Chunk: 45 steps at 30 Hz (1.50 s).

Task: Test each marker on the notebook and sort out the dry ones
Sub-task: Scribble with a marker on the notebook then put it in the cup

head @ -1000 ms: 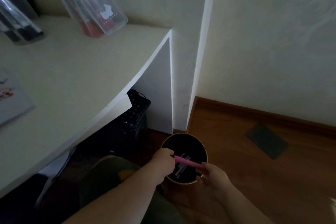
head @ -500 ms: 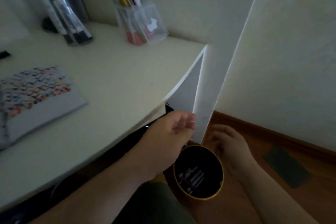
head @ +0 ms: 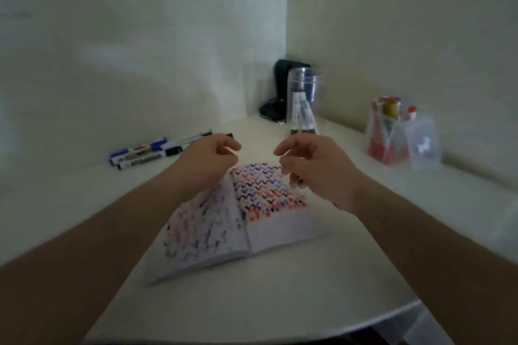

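White tabletop [head: 280,302] bore open notebook [head: 241,216] | left hand [head: 210,159] hovered, grip loosely curled, empty | right hand [head: 316,168] likewise | markers [head: 157,151] lay left.

I see a matt white desk [head: 280,302] carrying a paper notebook [head: 224,230] inked with squiggles, glossy plastic markers [head: 145,152] near its back edge, and clear smooth plastic cups [head: 304,101] by the far corner.
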Tool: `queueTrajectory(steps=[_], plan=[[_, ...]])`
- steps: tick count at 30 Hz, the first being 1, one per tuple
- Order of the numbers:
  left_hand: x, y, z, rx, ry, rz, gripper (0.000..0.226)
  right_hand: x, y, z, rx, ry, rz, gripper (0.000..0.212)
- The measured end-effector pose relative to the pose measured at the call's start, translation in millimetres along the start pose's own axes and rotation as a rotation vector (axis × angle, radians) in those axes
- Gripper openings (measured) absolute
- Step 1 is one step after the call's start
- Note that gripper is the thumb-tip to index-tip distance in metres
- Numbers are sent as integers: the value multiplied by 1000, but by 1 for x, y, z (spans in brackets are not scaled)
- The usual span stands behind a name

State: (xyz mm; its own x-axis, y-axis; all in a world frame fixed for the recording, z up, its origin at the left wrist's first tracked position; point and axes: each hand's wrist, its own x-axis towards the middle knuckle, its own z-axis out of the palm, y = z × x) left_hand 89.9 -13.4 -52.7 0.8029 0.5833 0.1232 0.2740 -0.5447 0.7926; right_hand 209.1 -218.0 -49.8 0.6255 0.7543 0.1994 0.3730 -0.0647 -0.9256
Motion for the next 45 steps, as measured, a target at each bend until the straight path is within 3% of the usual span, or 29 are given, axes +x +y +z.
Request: queueTrajectory(steps=[4,7,10,19,21,24,27,31,33,35,38,39,45], plan=[[42,-54,-11,258,121,-83,30,61,13,38,-107,-88,78,11],[71,-79,-14,510,189,-66,46,90,30,53,-211,-48,115,8],[91,-88,-14,684,259,-18,43,99,48,60,-278,33,92,3],[102,-92,-4,869,269,6,35,96,47,55,-211,-56,76,9],[99,-88,-3,894,330,107,29,95,47,56,-215,-22,44,15],[92,-70,-5,782,401,395,18,92,47,57,-249,58,-82,41],[83,-47,3,687,284,709,10,90,47,55,-478,98,-212,63],[70,-28,18,491,258,892,11,89,43,49,-640,198,-349,20],[62,-19,21,285,258,809,20,86,44,45,-580,242,-357,16],[54,-15,26,66,209,650,40,84,39,39,-298,267,-232,6],[51,-24,39,135,74,561,43,83,31,31,385,130,86,19],[51,-27,42,192,22,572,42,84,31,29,476,74,136,20],[50,-30,45,310,-76,603,18,87,37,32,506,-17,166,21]])
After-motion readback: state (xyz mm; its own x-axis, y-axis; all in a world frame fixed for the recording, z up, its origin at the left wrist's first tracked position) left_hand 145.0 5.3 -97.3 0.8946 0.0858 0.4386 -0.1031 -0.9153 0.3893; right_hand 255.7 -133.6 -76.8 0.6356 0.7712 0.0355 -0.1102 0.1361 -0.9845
